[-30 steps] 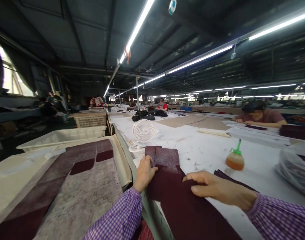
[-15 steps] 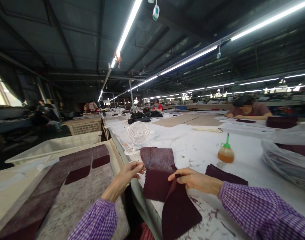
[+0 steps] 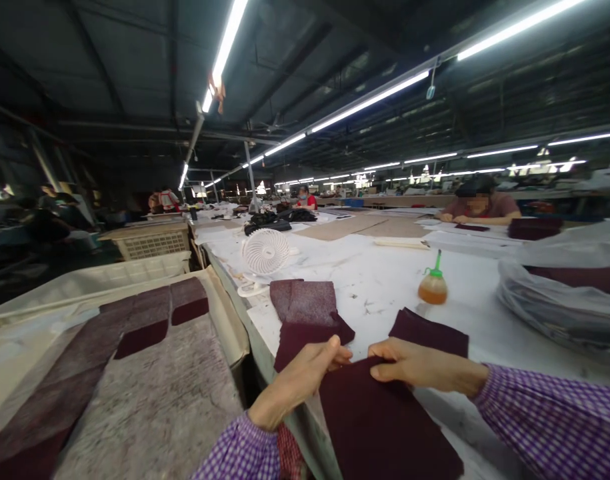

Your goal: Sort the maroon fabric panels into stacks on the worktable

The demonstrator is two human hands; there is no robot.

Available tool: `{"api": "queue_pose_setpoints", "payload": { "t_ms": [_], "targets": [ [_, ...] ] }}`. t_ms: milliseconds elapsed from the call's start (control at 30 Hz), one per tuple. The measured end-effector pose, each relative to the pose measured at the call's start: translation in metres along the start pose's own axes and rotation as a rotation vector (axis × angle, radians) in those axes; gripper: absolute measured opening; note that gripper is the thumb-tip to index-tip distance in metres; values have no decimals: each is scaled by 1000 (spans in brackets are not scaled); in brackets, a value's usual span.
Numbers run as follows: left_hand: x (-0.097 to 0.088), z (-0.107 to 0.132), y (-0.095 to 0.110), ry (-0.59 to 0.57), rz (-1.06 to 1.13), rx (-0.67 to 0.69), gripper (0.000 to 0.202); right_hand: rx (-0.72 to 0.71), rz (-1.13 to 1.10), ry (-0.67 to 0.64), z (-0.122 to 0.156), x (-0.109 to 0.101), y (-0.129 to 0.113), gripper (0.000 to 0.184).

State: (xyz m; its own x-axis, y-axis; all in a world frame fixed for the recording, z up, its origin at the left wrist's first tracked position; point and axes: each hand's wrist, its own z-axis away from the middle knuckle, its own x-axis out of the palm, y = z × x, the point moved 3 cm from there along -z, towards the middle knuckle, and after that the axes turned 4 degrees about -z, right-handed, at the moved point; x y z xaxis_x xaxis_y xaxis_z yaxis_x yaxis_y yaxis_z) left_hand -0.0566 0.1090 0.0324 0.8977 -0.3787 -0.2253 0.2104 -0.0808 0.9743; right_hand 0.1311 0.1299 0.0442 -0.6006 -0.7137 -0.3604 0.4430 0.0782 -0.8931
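A dark maroon fabric piece (image 3: 385, 420) hangs over the near edge of the white table. My right hand (image 3: 415, 365) pinches its top edge, thumb in front. At the upper left corner of the same piece, my left hand (image 3: 307, 373) has its fingers closed on the edge; its fingertips are partly hidden. Just beyond my left hand lie more maroon pieces (image 3: 305, 301), one with a paler, greyish face up. Behind my right hand is another folded maroon piece (image 3: 429, 331), flat on the table.
A white fan (image 3: 267, 252) stands on the table (image 3: 365, 267) beyond the pieces. An oil bottle (image 3: 433, 290) with a green spout is to the right, near a clear plastic bag (image 3: 539, 313). At left, maroon panels (image 3: 85, 373) cover a surface beside a bin (image 3: 135, 277). A co-worker (image 3: 479, 200) leans across the table.
My left hand has moved right to the fabric piece's corner. My right hand has shifted right, and the piece is now spread flatter and farther right. The view has turned slightly.
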Motion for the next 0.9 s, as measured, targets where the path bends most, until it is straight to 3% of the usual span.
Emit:
{"api": "queue_pose_setpoints", "payload": {
  "t_ms": [100, 267, 367, 433, 633, 767, 900],
  "targets": [
    [18, -4, 6, 63, -297, 114, 37, 9, 114, 77, 3, -5, 10, 16],
    [45, -17, 3, 231, -545, 118, 21, 27, 312, 146, 15, -10, 7, 15],
    [57, -23, -1, 237, -725, 185, 17, -46, 506, 169, 23, -20, 5, 7],
    [60, -24, -2, 225, -802, 215, 19, -55, 502, 160, 28, -29, 9, 12],
    [56, -27, -2, 167, -838, 186, 22, -114, 487, 209, 33, -53, 20, 22],
    [54, -31, -3, 150, -766, 185, 22, -140, 471, 160, 28, -46, 21, 28],
    [51, -34, -2, 142, -618, 223, 21, -285, 508, 178, 23, -32, 17, 29]
  ]
}}
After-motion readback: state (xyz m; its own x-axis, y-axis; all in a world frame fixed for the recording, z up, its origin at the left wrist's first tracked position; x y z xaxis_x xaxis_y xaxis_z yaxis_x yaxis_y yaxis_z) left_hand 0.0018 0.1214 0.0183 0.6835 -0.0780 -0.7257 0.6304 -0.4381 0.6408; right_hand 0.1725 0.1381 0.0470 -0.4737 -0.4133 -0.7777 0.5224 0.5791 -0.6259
